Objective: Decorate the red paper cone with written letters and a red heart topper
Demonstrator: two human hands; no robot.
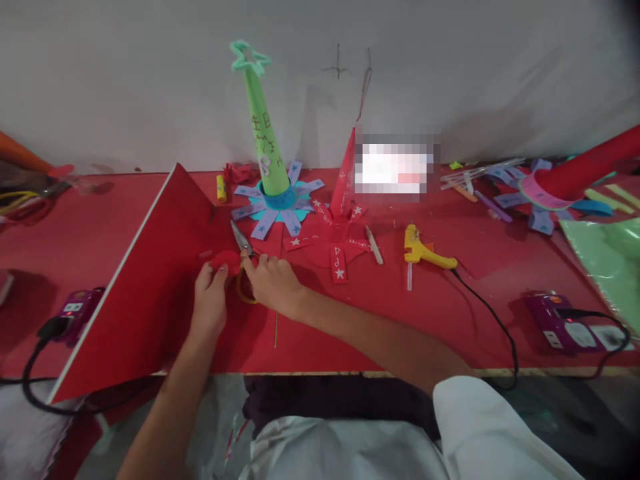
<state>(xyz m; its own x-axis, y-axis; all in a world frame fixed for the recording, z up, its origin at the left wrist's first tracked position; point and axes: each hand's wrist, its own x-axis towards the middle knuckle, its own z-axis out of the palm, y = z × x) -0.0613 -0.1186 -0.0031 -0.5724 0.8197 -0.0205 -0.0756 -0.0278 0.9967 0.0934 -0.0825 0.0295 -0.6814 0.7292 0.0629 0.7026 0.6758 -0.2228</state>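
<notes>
Head view: on the near side of the green cone, the left hand pinches a red paper piece between thumb and fingertips; the right hand, forearm slanting leftward, curls round scissors, blades pointing just left of the cone.

Left fingers pinched, right fingers curled nearby; right forearm slanting leftward.
</notes>
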